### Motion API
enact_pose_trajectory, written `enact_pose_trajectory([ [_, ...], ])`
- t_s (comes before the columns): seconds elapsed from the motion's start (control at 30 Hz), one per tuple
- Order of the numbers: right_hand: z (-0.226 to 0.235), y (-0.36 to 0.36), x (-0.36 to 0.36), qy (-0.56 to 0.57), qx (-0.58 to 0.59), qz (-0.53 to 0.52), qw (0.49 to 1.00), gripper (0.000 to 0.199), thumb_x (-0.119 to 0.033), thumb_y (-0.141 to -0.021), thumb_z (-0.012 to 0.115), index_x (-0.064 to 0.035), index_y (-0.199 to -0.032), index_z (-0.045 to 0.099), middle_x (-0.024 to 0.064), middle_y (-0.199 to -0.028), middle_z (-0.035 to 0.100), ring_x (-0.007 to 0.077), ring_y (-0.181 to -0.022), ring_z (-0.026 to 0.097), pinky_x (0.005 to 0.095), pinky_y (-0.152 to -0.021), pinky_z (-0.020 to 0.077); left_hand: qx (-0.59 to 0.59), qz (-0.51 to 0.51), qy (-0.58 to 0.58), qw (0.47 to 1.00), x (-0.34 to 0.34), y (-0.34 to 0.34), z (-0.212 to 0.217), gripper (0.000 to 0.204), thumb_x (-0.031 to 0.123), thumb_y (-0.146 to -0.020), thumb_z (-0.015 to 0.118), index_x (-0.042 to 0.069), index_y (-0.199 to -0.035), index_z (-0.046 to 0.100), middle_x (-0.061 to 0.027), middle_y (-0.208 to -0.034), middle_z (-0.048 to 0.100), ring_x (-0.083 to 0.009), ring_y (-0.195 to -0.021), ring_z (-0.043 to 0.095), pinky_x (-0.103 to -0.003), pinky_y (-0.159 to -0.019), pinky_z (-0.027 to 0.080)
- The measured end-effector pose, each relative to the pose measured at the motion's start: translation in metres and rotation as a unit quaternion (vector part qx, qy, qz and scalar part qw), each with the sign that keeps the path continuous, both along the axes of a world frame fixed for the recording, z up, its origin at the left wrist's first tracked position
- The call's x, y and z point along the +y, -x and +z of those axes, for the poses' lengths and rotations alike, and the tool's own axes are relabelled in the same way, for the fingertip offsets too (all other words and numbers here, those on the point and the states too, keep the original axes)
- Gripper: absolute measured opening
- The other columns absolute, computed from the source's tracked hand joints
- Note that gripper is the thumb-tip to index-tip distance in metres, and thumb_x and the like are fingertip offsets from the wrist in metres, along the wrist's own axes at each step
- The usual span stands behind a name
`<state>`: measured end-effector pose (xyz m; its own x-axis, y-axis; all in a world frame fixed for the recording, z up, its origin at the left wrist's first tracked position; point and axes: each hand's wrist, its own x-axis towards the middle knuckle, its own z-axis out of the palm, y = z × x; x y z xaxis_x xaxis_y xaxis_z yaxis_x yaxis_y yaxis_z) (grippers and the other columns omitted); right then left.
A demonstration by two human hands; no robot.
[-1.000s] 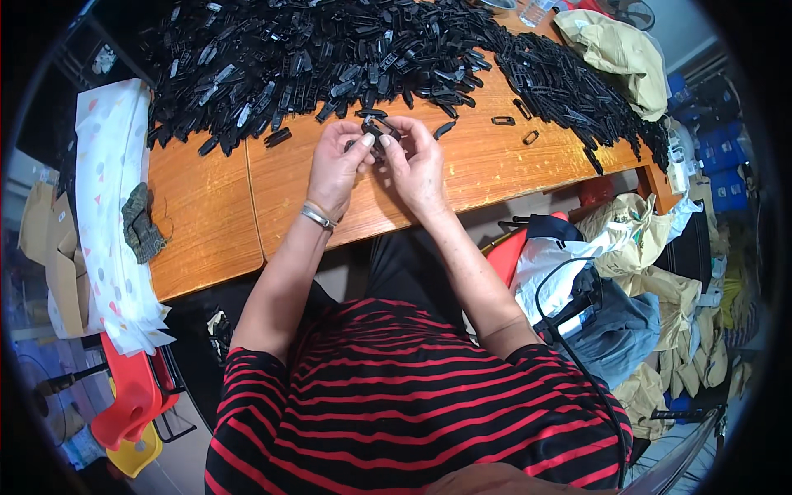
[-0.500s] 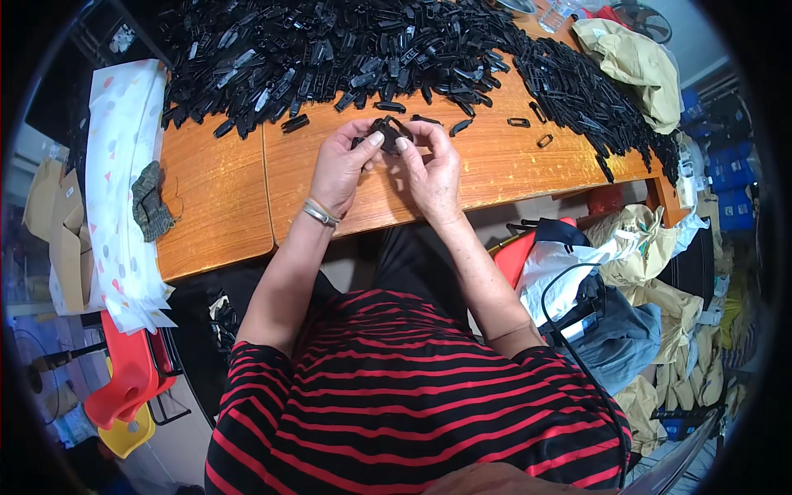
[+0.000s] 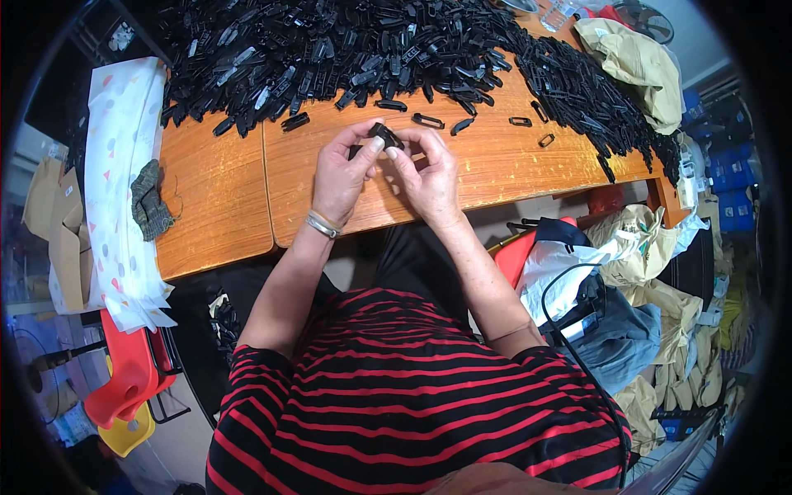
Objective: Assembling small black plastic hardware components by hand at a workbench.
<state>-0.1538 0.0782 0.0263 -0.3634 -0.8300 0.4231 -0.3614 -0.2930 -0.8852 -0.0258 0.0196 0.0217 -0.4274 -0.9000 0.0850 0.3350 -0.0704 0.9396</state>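
Observation:
Above the near part of the wooden table [image 3: 322, 210], both my hands meet on one small black plastic part [image 3: 385, 134]. My left hand [image 3: 340, 169] pinches it between thumb and fingers. From the other side, my right hand [image 3: 433, 173] grips it with thumb and forefinger. Fingers cover much of the part, so its exact kind does not show. Just beyond my hands lie a loose black oblong frame [image 3: 428, 121] and another black piece [image 3: 391, 106]. A large heap of black plastic parts [image 3: 346, 58] spreads across the far side.
A second heap of narrow black parts [image 3: 586, 99] runs along the right. At the table's left end lie a patterned white sheet [image 3: 124, 165] and a dark grey-green cloth [image 3: 150, 202]. A red chair [image 3: 124, 379] is at lower left; bags [image 3: 639, 247] crowd the right.
The black part has turned between my fingers, and my hands have shifted slightly. The oblong frame beyond my right hand now shows fully.

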Motion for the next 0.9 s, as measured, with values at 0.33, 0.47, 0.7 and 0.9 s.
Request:
enact_pose_trajectory([
  [0.33,-0.009,-0.016,0.006,0.064,0.035,-0.059,0.996,0.042,-0.001,-0.076,0.072,-0.0049,-0.115,0.055,0.0113,-0.095,0.057,0.0159,-0.070,0.061,0.0273,-0.056,0.0505,0.006,0.019,0.112,0.994,0.025,-0.003,0.015,0.017,0.011,-0.096,0.055,0.000,-0.107,0.061,-0.0019,-0.093,0.063,-0.0080,-0.086,0.057,-0.022,-0.079,0.047],
  [0.47,-0.004,-0.025,0.019,-0.050,0.071,0.101,0.991,0.052,-0.009,-0.079,0.072,-0.0044,-0.126,0.049,0.0124,-0.092,0.060,0.0230,-0.070,0.060,0.0332,-0.065,0.0508,0.011,-0.074,0.090,0.993,0.021,-0.023,0.011,0.021,0.021,-0.099,0.053,0.002,-0.096,0.060,-0.0003,-0.086,0.060,-0.0066,-0.078,0.054,-0.020,-0.069,0.045],
  [0.7,-0.010,-0.059,0.025,-0.066,0.053,0.134,0.987,0.049,-0.012,-0.085,0.069,-0.0040,-0.127,0.046,0.0082,-0.088,0.058,0.0148,-0.079,0.058,0.0295,-0.067,0.0489,-0.018,-0.073,-0.090,0.993,0.030,-0.060,0.021,0.023,0.023,-0.100,0.051,0.004,-0.090,0.060,0.0002,-0.079,0.058,-0.0058,-0.069,0.052,-0.018,-0.059,0.043],
  [0.9,0.000,-0.036,0.009,-0.048,0.163,0.183,0.968,0.028,-0.016,-0.079,0.074,-0.0055,-0.104,0.065,0.0098,-0.087,0.063,0.0240,-0.078,0.065,0.0336,-0.069,0.0518,-0.381,-0.007,-0.006,0.925,0.040,-0.195,0.052,0.034,0.026,-0.099,0.048,0.001,-0.079,0.058,-0.0027,-0.067,0.057,-0.0090,-0.056,0.050,-0.023,-0.055,0.040],
])
